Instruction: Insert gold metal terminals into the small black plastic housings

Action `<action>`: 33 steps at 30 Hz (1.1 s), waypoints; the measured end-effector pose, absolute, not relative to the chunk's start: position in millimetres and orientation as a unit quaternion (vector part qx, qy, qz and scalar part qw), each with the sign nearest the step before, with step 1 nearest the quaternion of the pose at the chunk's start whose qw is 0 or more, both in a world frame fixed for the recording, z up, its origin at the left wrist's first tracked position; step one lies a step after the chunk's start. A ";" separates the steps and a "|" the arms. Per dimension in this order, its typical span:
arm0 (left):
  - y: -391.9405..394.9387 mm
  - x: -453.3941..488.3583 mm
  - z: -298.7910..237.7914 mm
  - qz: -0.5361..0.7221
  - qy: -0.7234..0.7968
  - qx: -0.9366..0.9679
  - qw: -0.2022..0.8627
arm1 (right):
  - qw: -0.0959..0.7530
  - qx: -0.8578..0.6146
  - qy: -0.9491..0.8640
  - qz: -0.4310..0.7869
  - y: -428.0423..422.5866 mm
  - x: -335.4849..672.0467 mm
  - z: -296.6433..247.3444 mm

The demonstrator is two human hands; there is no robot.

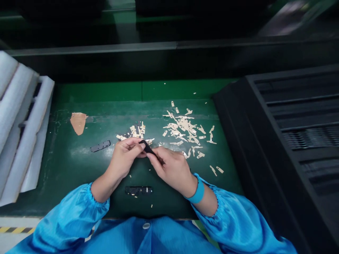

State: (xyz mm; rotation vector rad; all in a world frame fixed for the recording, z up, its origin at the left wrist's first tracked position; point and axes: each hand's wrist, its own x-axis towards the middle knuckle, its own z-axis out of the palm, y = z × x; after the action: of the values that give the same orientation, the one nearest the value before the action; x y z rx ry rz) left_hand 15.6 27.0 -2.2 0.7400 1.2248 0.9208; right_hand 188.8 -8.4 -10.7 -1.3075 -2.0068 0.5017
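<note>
Green work table, scuffed surface, with small loose parts.
On it: pale flat tabs, one broad scatter right of centre, many overlapping, strays around; mixed heap of pale and dark pieces, at centre, partly hidden; slim grey plate, one, left of the heap, slanted; black component strip, one, near the front edge, roughly parallel to it; brown scrap, one, far left, tapering frontward; black ribbed tray, right side.

Room to pass lies between the foam stack and grey strip, while the black tray blocks the right.
</note>
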 end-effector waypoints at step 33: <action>23.6 16.0 -4.4 0.403 0.529 0.342 0.664 | 0.369 -0.523 -0.752 0.157 -5.4 191.6 -12.7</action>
State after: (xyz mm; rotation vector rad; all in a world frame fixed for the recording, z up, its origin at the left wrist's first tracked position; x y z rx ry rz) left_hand 16.0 23.6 -4.4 0.7722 1.1942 0.9110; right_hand 191.6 -5.4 -12.7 -1.3420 -1.9316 0.4041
